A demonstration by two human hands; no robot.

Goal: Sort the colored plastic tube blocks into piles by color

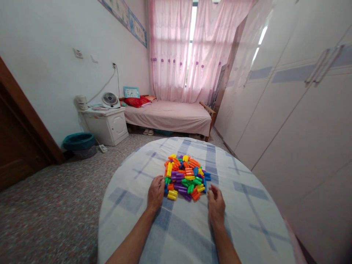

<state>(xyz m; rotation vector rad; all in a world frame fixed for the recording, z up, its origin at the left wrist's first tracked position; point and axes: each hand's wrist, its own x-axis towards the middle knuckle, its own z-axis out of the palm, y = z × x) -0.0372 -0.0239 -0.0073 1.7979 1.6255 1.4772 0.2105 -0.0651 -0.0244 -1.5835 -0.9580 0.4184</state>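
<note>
A pile of colourful plastic toy pieces [184, 177] lies on the round cloth-covered table [129, 227]. The pieces are orange, yellow, green, purple and blue, mostly short joined tubes. My left hand [156, 192] rests at the pile's left edge, its fingertips close to or touching the outer pieces. On the right, my right hand [216, 203] is on the cloth a little apart from the pile, with fingers loosely bent. Neither hand shows anything held. A yellow piece [172, 194] lies at the near left of the pile, and an orange piece [195, 194] at the near right.
A bed [170, 115] stands beyond the table, below pink curtains [173, 44]. To the left are a white cabinet [106, 126] with a small fan [110, 99] and a lined bin [79, 143]. A tall wardrobe [297, 128] runs along the right.
</note>
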